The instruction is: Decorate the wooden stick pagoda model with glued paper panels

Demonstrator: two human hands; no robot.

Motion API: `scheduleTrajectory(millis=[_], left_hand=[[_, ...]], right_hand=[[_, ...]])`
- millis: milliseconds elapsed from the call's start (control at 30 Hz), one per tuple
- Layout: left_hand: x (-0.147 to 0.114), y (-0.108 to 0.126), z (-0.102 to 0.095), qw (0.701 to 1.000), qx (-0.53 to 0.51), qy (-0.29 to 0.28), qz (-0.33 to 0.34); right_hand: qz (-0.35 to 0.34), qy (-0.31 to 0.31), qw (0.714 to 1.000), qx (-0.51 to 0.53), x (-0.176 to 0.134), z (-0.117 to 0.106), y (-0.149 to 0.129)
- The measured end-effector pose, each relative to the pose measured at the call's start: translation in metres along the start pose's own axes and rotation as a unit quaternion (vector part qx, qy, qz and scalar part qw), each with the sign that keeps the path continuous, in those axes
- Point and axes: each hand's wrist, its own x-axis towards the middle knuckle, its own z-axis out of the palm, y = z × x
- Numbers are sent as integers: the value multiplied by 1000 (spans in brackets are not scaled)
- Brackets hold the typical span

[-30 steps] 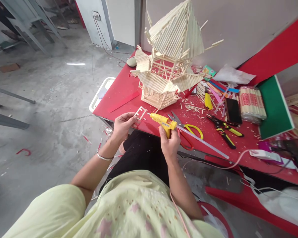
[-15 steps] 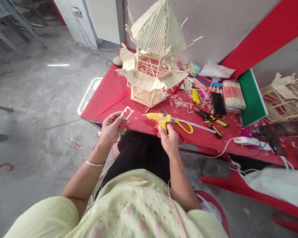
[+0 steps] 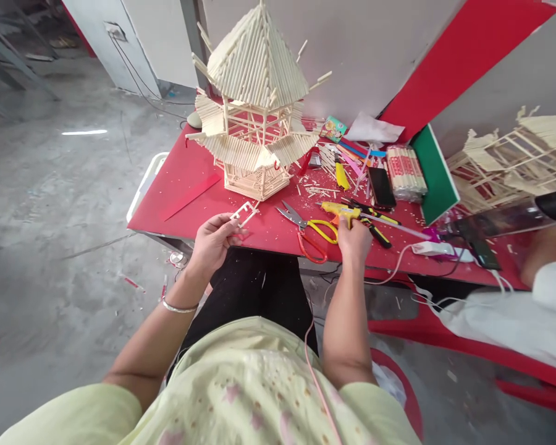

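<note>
Between the thumb and fingers of my left hand is a small wooden stick frame, held just above the table's front edge. My right hand grips the handle of a yellow hot glue gun, its nozzle pointing left. A long translucent glue stick trails out of the gun's back. Scissors with one yellow and one red handle lie between my hands. Behind them stands a tiered pagoda model built of thin wooden sticks.
Loose sticks, a yellow cutter, black-yellow pliers, a phone and a pack of sticks lie on the red table. A white power strip lies at right. Another person's sleeve shows at the right edge.
My right hand has carried the glue gun to the right, away from the stick frame, uncovering the scissors. The left hand still holds the frame. The view has shifted right.
</note>
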Motion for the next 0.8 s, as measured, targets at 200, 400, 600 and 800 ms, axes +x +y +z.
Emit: scheduleTrajectory(millis=[200,400,600,800], left_hand=[[-1,-2,1,999,6,7,-31],[-2,-3,8,999,9,17,-50],[-3,-1,6,999,-13,29,-44],[-3,-2,0,999,-27,28,-32]], right_hand=[[-200,-11,980,-9,-53,-11,-8],[-293,-118,942,-109,-58,-9,-18],[-293,-170,924,-180,-35,-12,-34],[-231,-202,939,-154,-34,-9,-35]])
